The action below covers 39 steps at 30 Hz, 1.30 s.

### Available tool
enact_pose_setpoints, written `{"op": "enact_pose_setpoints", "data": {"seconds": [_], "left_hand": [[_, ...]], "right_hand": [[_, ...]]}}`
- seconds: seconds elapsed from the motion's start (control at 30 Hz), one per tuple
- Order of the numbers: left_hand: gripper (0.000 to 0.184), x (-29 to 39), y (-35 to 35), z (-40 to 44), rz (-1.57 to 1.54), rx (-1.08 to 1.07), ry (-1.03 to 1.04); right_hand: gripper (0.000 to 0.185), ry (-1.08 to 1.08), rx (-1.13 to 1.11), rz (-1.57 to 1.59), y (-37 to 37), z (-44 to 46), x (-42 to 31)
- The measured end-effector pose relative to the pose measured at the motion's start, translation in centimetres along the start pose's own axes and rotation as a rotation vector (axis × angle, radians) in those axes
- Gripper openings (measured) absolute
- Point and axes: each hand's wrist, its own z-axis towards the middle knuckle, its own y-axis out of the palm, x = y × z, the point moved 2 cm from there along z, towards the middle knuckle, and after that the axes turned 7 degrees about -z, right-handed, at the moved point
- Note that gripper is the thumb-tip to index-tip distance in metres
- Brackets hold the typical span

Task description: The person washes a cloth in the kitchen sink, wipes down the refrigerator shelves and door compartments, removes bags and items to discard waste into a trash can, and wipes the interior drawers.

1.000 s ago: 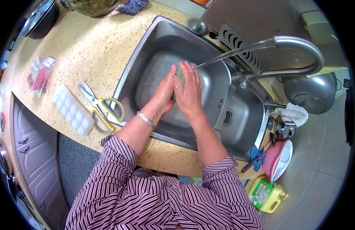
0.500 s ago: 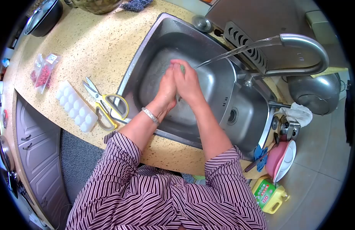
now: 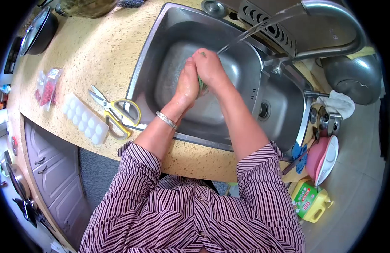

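Over the large sink basin [image 3: 163, 82], my left hand [image 3: 186, 86], with a silver bracelet on its wrist, and my right hand [image 3: 209, 69] are pressed together. Between the palms shows a strip of something green [image 3: 200, 83]; its kind is hidden by my fingers. Both hands are closed around it, the right one from above. A thin stream of water [image 3: 245, 36] falls from the curved faucet [image 3: 336, 50] and reaches my right hand. Wetness glistens on the left hand.
Left of the sink lie yellow-handled scissors [image 3: 115, 111], a white egg tray [image 3: 85, 118] and bags of red pieces [image 3: 47, 90]. A pot [image 3: 43, 33] stands farther back. At right are a small basin [image 3: 283, 114], a white cloth [image 3: 338, 103], a pink bowl [image 3: 316, 156] and a yellow jug [image 3: 317, 206].
The view has shifted a little. My right hand has curled over more, its fingers now folded down, and more green shows between the palms. The water keeps running.
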Motion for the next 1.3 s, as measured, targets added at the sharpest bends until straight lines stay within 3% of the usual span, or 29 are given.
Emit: {"op": "enact_pose_setpoints", "data": {"seconds": [0.1, 0.17, 0.2, 0.27, 0.33, 0.4, 0.5, 0.57, 0.6, 0.67, 0.7, 0.73, 0.8, 0.93, 1.0, 1.07, 1.17, 1.2, 1.23, 1.27, 1.3], "left_hand": [[0.05, 0.3, 0.1, -0.3, 0.215, -0.064, 0.051], [0.06, 1.3, 1.0, -1.0, 0.439, -0.173, 0.313], [0.06, 1.2, 0.8, -0.9, 0.432, -0.187, 0.325], [0.061, 0.3, -0.3, -0.5, 0.513, -0.138, 0.145], [0.056, 2.4, 0.2, -0.9, 0.077, -0.062, -0.04], [0.058, 2.3, -0.1, -0.4, 0.048, -0.069, -0.006], [0.056, 0.6, -0.4, 0.5, -0.019, -0.147, -0.025], [0.057, 1.7, 0.2, -0.4, 0.009, -0.15, -0.007], [0.065, 2.2, 0.4, -0.8, 0.04, -0.155, 0.002], [0.074, 1.4, -0.1, -0.6, 0.057, -0.193, 0.019], [0.084, 1.5, -0.1, -0.7, 0.073, -0.232, 0.029], [0.084, 1.7, -0.2, -0.9, 0.072, -0.229, 0.045], [0.082, 2.1, -0.2, -1.8, 0.131, -0.364, -0.071], [0.081, 3.0, 1.2, -5.2, 0.174, -0.626, -0.133], [0.079, 2.4, -0.4, -4.5, 0.125, -0.63, -0.101], [0.076, 2.2, -1.4, -4.2, 0.252, -0.721, -0.1], [0.075, 1.9, -3.4, -4.4, 0.254, -0.51, -0.118], [0.075, 0.8, -4.0, -3.9, 0.246, -0.497, -0.107], [0.075, -0.5, -4.7, -3.0, 0.451, -0.356, -0.02], [0.076, -1.2, -5.4, -3.0, 0.649, -0.212, 0.064], [0.076, -1.0, -5.6, -4.1, 0.644, -0.208, 0.07]], "right_hand": [[0.024, 0.125, -0.085, 0.195, -0.2, 0.2, 1.7], [0.021, 0.321, -0.273, 0.723, -0.5, -0.2, 3.0], [0.021, 0.309, -0.258, 0.717, -1.1, -0.6, 3.6], [0.025, 0.51, -0.262, 0.689, -2.7, -3.1, 4.9], [0.033, 0.383, -0.052, 0.16, -6.1, -6.3, 5.4], [0.035, 0.163, 0.229, -0.079, -9.6, -7.6, 9.2], [0.03, 0.188, 0.412, 0.02, -15.2, -7.7, 8.8], [0.031, 0.15, 0.43, -0.171, -17.7, -6.0, 7.7], [0.031, 0.137, 0.43, -0.168, -17.9, -5.2, 6.9], [0.031, 0.185, 0.417, 0.171, -17.7, -4.4, 5.7], [0.029, 0.139, 0.372, 0.14, -17.6, -4.2, 5.1], [0.029, 0.123, 0.369, 0.142, -17.4, -4.3, 4.8], [0.026, -0.116, 0.144, -0.011, -16.2, -5.0, 3.9], [0.034, 0.035, -0.207, 0.357, -10.3, -8.5, 2.1], [0.029, 0.137, -0.195, 0.507, -8.3, -9.5, 2.5], [0.021, 0.125, -0.115, 0.14, -8.9, -9.7, 4.3], [0.013, -0.069, -0.025, 0.188, -10.7, -12.5, 2.1], [0.011, -0.13, -0.02, 0.489, -10.9, -13.4, 1.1], [0.01, -0.186, -0.017, 0.794, -11.1, -14.0, 0.3], [0.01, -0.189, -0.028, 0.788, -11.0, -13.8, 1.6], [0.009, -0.101, -0.079, 0.246, -10.8, -12.7, 4.3]]}}
